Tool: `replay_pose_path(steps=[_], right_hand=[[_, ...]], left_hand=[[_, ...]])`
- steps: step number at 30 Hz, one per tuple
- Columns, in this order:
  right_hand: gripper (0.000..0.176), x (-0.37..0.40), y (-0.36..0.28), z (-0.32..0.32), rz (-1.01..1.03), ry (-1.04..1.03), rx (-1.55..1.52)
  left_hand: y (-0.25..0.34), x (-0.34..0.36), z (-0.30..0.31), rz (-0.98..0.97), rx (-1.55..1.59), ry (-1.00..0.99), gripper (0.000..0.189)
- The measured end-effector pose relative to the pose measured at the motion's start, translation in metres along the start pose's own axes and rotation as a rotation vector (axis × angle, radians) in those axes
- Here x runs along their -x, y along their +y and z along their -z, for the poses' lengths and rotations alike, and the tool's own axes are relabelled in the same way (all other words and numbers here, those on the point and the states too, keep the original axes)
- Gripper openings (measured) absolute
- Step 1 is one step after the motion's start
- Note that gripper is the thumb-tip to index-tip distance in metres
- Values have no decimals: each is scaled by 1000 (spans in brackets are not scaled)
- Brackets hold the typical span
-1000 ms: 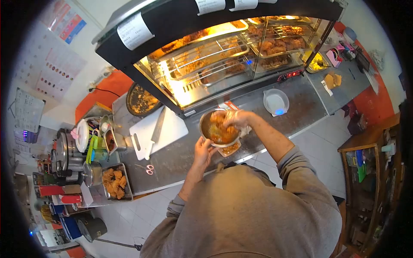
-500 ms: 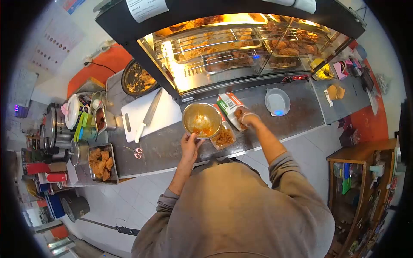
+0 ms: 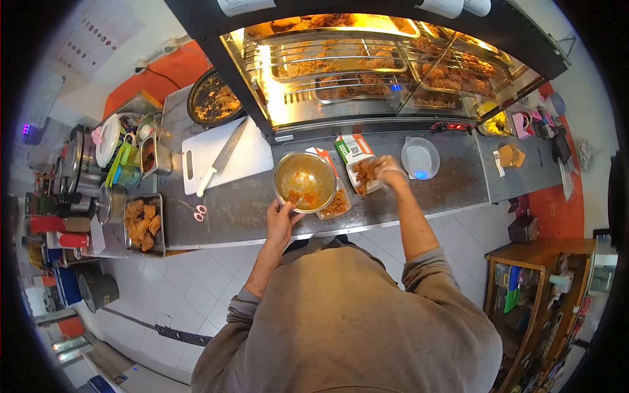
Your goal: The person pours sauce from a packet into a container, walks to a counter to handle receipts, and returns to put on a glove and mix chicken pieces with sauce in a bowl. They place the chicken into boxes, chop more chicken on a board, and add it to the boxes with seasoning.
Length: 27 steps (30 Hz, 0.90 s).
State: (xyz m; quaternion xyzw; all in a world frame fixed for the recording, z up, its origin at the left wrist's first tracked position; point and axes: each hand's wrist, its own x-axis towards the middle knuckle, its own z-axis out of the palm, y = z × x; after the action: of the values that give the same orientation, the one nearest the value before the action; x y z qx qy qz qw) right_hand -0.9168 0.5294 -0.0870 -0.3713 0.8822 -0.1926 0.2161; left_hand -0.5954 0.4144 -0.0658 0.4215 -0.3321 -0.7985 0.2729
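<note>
Sauce-smeared metal bowl (image 3: 305, 181) is gripped at its near rim by the left hand (image 3: 281, 215). The right hand (image 3: 388, 171) is held over the food tray (image 3: 362, 177), grip can't be told tbh.

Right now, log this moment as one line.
left hand: grips metal bowl rim | right hand: gloved, at food box | bowl contents: orange residue

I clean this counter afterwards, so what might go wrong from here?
The metal bowl is held by its rim in the left hand alone, partly over a filled tray; the orange sauce inside may drip, or the bowl may slip. The right hand works at a small open box that nothing steadies; it may slide or tip.
</note>
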Motion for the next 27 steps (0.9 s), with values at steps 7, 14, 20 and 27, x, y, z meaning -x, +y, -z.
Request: replay_pose_path(steps=[7, 14, 20, 27], right_hand=[[25, 40, -105, 29, 392, -287, -371], [29, 50, -116, -35, 651, -262, 285], [27, 4, -80, -5, 418, -294, 88], [24, 0, -25, -67, 316, -75, -151]], left_hand=[[-1, 5, -25, -12, -89, -127, 30], [8, 2, -46, -82, -239, -197, 34], [15, -17, -69, -214, -378, -257, 24], [-28, -50, -106, -512, -501, -290, 16]])
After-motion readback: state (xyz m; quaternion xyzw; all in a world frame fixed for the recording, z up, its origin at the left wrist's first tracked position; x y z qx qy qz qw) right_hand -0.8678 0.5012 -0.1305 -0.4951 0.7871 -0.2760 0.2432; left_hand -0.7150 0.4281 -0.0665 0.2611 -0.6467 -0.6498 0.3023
